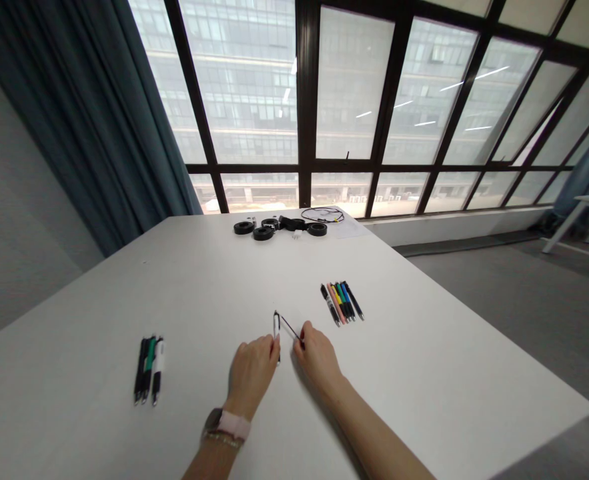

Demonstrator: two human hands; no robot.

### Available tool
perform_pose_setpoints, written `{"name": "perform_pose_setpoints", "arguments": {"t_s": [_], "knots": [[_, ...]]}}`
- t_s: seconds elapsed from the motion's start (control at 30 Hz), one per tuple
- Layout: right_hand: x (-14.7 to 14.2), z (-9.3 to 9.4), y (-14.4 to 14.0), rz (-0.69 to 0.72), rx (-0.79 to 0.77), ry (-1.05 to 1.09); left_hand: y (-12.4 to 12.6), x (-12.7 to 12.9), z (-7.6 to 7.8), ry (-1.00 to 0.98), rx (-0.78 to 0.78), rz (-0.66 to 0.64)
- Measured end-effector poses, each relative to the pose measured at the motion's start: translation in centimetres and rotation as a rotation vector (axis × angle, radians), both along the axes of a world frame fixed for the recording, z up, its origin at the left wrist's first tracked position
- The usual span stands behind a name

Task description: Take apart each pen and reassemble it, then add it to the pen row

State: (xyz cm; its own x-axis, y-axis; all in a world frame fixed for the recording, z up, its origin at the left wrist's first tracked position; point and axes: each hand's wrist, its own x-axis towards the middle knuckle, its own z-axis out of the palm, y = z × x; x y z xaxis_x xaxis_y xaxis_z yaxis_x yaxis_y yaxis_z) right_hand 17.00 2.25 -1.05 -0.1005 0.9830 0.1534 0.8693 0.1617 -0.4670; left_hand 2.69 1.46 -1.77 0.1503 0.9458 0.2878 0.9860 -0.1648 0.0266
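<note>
Apparently mid-work: one pen (276,325) in hand above the tabletop (214,293), three pens (149,363) at its 8 o'clock, six pens (341,303) at 2 o'clock; which are finished, cannot tell. Left hand (253,368): fingers pinching the pen. Right hand (318,358): fingers pinching a thin dark rod (290,327), pointing toward 10 o'clock.

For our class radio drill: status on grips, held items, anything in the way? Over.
Left grip: closed on pen. Right grip: closed on slim dark rod, far end near pen's far end. Left pen group, right pen group: off to the sides.
</note>
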Motion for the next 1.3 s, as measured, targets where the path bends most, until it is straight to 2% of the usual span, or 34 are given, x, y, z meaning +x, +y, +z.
{"name": "perform_pose_setpoints", "arguments": {"t_s": [0.27, 0.5, 0.67, 0.8, 0.93, 1.1, 1.3], "knots": [[0.1, -0.1, 0.1, 0.003, 0.002, -0.017, -0.1, 0.0, 0.1, -0.027, 0.002, -0.002], [0.1, 0.3, -0.2, 0.033, 0.06, 0.067, -0.2, 0.2, 1.1, -0.103, 0.098, -0.045], [-0.3, 0.3, -0.4, 0.06, 0.129, 0.181, -0.1, 0.3, 0.7, -0.359, 0.042, -0.102], [-0.6, 0.1, -0.6, 0.099, 0.14, 0.264, 0.5, 0.1, -0.3, -0.673, -0.106, -0.054], [-0.8, 0.1, -0.7, 0.136, 0.169, 0.24, 1.1, -0.2, -1.0, -0.902, -0.222, -0.014], [-0.6, 0.1, -0.7, 0.208, 0.173, 0.218, 1.2, -0.2, -0.6, -1.05, -0.245, -0.072], [-0.5, 0.1, -0.7, 0.245, 0.141, 0.243, 1.2, -0.3, -0.5, -1.081, -0.238, -0.056]]}}
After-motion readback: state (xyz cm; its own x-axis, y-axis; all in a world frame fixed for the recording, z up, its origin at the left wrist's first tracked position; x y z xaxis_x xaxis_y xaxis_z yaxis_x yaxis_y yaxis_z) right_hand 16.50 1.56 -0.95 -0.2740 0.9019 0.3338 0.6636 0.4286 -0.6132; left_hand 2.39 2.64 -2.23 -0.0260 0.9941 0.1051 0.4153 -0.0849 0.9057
